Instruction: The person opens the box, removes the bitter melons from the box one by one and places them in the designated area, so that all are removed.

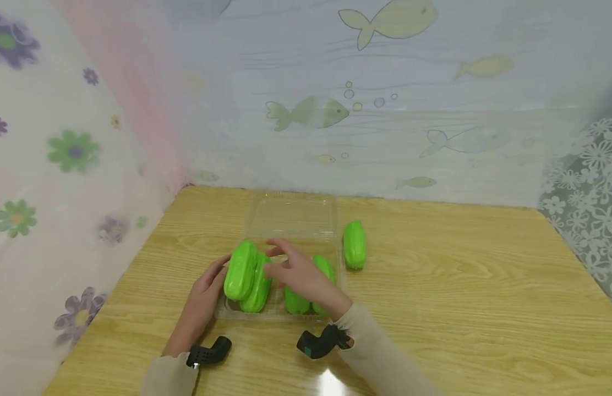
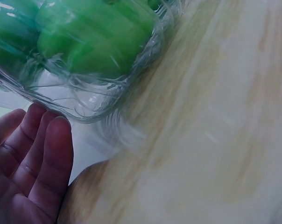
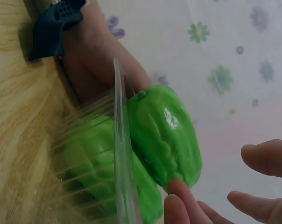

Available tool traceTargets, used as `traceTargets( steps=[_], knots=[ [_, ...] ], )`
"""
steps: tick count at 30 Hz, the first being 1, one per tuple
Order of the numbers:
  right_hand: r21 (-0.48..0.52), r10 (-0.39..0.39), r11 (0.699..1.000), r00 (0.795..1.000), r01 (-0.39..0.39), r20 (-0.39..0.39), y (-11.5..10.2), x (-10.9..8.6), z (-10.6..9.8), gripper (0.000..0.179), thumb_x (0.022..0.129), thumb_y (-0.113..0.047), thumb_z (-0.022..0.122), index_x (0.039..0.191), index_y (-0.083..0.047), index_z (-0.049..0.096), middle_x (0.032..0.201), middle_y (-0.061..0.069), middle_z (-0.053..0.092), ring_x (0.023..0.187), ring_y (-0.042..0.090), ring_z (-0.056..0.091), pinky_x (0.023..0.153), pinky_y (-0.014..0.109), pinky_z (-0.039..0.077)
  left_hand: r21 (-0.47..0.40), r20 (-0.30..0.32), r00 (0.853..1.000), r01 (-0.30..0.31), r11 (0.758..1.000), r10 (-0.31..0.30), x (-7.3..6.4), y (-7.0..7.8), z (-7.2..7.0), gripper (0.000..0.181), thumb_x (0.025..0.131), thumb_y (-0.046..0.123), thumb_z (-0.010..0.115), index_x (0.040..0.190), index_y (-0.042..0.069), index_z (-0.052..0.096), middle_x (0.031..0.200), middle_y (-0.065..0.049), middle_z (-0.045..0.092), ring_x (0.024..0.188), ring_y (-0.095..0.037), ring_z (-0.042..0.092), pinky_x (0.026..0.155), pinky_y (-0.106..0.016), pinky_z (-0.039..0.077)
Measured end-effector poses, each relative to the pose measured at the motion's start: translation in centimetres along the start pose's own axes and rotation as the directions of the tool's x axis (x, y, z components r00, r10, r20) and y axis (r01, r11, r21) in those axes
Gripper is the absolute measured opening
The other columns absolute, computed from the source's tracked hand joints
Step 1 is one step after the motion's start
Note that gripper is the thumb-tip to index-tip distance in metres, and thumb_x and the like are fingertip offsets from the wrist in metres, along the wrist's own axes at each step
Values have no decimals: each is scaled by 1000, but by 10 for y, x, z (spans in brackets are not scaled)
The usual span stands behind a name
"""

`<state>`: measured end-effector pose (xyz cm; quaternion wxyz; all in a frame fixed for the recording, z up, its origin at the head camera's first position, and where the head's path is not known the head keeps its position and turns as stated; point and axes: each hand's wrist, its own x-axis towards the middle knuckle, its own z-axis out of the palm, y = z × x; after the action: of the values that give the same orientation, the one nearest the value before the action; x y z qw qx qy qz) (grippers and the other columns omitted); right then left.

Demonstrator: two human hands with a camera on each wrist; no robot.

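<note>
A clear plastic clamshell box lies on the table with its lid folded back. Two glossy, ridged green toy vegetables are stacked at its left: an upper one leans over the lower one. Two more, partly hidden by my right arm, lie at its right side, one of them toward the middle. My left hand is at the box's left side, its extended fingertips right at the plastic edge. Fingers spread and holding nothing, my right hand hovers over the box, its fingertips close to the upper left vegetable.
Another green vegetable lies on the wooden table just right of the box. A fish-printed curtain hangs behind the table. A flower-printed sheet borders the left side. Black wrist cameras sit on both wrists.
</note>
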<state>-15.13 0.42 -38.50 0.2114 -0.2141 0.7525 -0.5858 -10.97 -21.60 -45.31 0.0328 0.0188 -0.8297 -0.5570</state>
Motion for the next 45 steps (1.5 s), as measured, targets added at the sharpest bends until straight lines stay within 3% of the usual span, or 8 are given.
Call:
traceTargets(
  steps=[2, 9, 15, 22, 31, 39, 45],
  knots=[
    [-10, 11, 1000, 1000, -11, 1, -1, 1, 3, 52, 89, -29, 54, 136, -23, 33, 128, 5, 44, 88, 15, 58, 70, 39, 50, -4, 3, 1000, 0, 1000, 0, 0, 1, -1, 43, 94, 45, 33, 132, 26, 40, 109, -5, 55, 100, -18, 50, 91, -35, 35],
    [-56, 11, 998, 1000, -11, 13, 1, 5, 11, 54, 89, -29, 55, 137, -18, 32, 126, 8, 44, 77, 16, 60, 63, 39, 51, -24, 11, 1000, -4, 1000, 4, 0, 1, 0, 42, 95, 41, 35, 134, 24, 39, 120, -6, 51, 111, -18, 43, 96, -40, 29],
    [-102, -3, 995, 1000, 6, 29, 2, 7, 18, 55, 89, -32, 55, 138, -22, 31, 125, 8, 44, 70, 16, 60, 59, 39, 50, -33, 18, 1000, 2, 999, -2, 1, -1, 0, 43, 95, 43, 34, 134, 25, 39, 114, -5, 53, 105, -18, 47, 92, -39, 34],
    [-102, 7, 995, 999, -2, 48, 2, 9, 24, 55, 88, -32, 56, 137, -22, 33, 124, 7, 45, 69, 15, 59, 60, 36, 50, -15, 13, 1000, 18, 1000, -18, -1, 0, -2, 46, 93, 47, 36, 133, 24, 41, 128, -3, 47, 121, -19, 36, 100, -46, 26],
    [-147, -18, 989, 999, 23, 31, 1, 7, 29, 63, 87, -33, 57, 140, -18, 27, 122, 4, 45, 61, 13, 56, 54, 28, 48, -34, 22, 1000, 6, 999, -5, -1, -1, 0, 43, 94, 45, 36, 132, 25, 41, 130, -2, 45, 121, -18, 36, 99, -44, 28],
    [-194, -42, 980, 998, 51, 53, 0, 5, 33, 72, 85, -46, 55, 143, -27, 16, 138, -1, 34, 86, 10, 55, 69, 23, 46, -36, 27, 1000, -4, 999, 5, 0, -2, 0, 46, 91, 49, 38, 131, 25, 43, 129, 2, 46, 117, -14, 40, 96, -38, 32],
    [-241, -95, 964, 992, 112, 82, 2, 4, 34, 68, 86, -48, 52, 142, -29, 19, 140, -1, 31, 91, 10, 55, 76, 22, 45, -21, 25, 1000, -18, 1000, 18, 0, -3, 0, 47, 91, 48, 39, 130, 22, 44, 129, 1, 46, 118, -15, 40, 98, -39, 31]
  ],
)
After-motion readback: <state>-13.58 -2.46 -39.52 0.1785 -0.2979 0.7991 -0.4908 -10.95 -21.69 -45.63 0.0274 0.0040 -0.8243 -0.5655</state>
